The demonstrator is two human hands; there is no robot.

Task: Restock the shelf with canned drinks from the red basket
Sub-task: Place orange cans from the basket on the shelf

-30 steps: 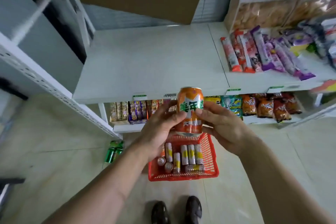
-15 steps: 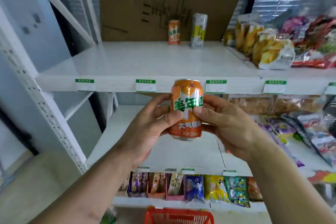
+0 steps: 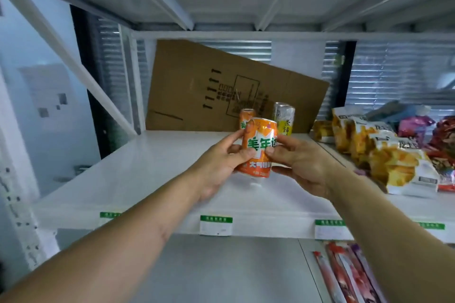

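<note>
Head view, frame centre: left hand [image 3: 219,167] and right hand [image 3: 302,167] both grasp one orange can [image 3: 258,147], fingers curled round it, above the white shelf [image 3: 138,174]. Behind it, against a cardboard sheet [image 3: 209,86], stand a second orange can [image 3: 246,118] and a tall yellow-white can [image 3: 285,115]. Snack bags [image 3: 394,162] occupy the shelf at right.

Bright, even, cool light; soft focus, strong wide-angle warp.

We see diffuse daylight coming through the slatted blinds [image 3: 394,76] behind the shelf [image 3: 138,174], whose white board carries a soft sheen. We note faint shadows only: under the orange can [image 3: 258,147] and beneath the snack bags [image 3: 394,165]. We get no hard glare. Frame edges bow and smear, the uprights at left curve, and both forearms stretch at the bottom. Price labels [image 3: 216,225] are too blurred to read.
</note>
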